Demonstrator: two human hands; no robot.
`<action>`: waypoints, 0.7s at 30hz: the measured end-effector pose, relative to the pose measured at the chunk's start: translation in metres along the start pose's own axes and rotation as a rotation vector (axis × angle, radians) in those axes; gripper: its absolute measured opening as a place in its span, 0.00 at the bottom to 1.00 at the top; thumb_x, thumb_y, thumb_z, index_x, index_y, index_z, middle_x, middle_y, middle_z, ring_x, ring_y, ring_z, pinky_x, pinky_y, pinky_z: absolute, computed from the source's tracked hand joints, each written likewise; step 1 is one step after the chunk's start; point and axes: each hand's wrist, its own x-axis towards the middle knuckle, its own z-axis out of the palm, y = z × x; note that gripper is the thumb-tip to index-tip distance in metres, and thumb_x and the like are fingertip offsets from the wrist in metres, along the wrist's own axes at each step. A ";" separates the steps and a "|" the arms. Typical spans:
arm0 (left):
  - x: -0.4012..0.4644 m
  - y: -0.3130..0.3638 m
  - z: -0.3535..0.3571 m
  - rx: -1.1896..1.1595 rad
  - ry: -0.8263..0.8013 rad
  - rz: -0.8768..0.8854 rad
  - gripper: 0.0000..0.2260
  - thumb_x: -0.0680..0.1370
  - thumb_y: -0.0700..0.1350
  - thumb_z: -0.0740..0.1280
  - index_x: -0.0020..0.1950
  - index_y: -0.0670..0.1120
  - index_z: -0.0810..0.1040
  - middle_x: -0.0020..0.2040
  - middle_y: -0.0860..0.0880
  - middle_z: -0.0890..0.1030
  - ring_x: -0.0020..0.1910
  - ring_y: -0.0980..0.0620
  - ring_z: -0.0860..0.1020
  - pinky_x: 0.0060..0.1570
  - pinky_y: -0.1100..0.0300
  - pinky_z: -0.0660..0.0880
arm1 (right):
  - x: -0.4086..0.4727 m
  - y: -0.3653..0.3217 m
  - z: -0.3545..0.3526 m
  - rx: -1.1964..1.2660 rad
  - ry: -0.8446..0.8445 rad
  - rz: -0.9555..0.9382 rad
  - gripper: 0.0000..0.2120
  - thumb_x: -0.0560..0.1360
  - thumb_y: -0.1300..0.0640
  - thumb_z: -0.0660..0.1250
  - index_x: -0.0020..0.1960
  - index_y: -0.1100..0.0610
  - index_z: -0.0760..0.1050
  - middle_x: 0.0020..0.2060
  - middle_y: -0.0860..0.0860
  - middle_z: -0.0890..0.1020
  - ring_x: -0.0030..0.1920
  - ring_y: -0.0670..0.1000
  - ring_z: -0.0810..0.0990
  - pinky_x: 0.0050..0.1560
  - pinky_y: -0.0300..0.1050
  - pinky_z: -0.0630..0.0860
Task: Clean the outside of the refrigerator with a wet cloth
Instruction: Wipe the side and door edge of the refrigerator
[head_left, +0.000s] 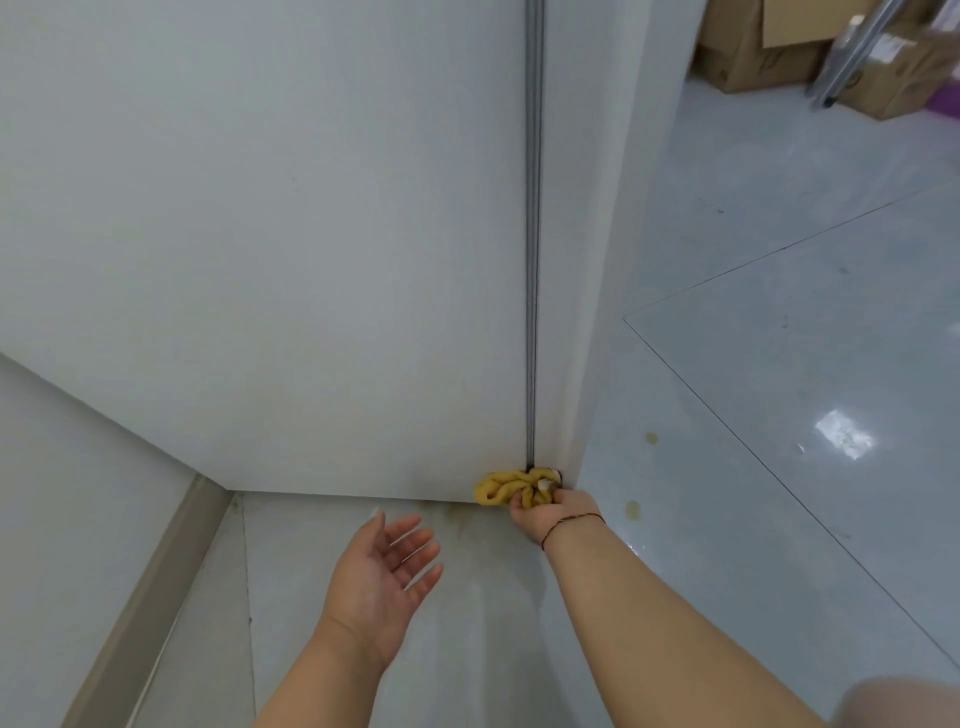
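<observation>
While the right hand (543, 512) grips the bunched yellow cloth (511, 487) against the bottom corner of the white refrigerator (311, 234), the left hand (382, 577) hovers nearby, palm up with fingers spread.

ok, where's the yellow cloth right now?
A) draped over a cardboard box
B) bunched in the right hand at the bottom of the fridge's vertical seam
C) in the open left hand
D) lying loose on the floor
B: the right hand has its grip curled round the bunched yellow cloth, pressing it at the bottom of the refrigerator by the dark vertical seam; the left hand is open and holds nothing.
</observation>
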 end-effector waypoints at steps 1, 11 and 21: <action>-0.002 0.002 0.005 -0.003 -0.005 -0.003 0.17 0.81 0.53 0.59 0.50 0.41 0.79 0.43 0.43 0.79 0.43 0.46 0.78 0.46 0.51 0.75 | -0.014 0.001 0.006 0.008 -0.009 -0.003 0.16 0.80 0.61 0.47 0.39 0.58 0.69 0.34 0.50 0.68 0.33 0.49 0.64 0.47 0.39 0.66; -0.050 0.056 0.082 -0.065 -0.216 0.067 0.16 0.81 0.50 0.59 0.49 0.40 0.79 0.38 0.43 0.80 0.36 0.46 0.78 0.39 0.53 0.75 | -0.187 -0.001 0.061 0.214 -0.297 0.138 0.10 0.79 0.64 0.56 0.55 0.62 0.75 0.44 0.58 0.78 0.41 0.58 0.76 0.38 0.50 0.73; -0.153 0.156 0.147 -0.144 -0.369 0.222 0.16 0.80 0.53 0.59 0.45 0.43 0.79 0.34 0.45 0.79 0.30 0.49 0.78 0.29 0.60 0.76 | -0.356 -0.004 0.102 0.217 -0.487 0.108 0.15 0.78 0.61 0.60 0.60 0.69 0.71 0.57 0.67 0.76 0.61 0.68 0.73 0.48 0.64 0.73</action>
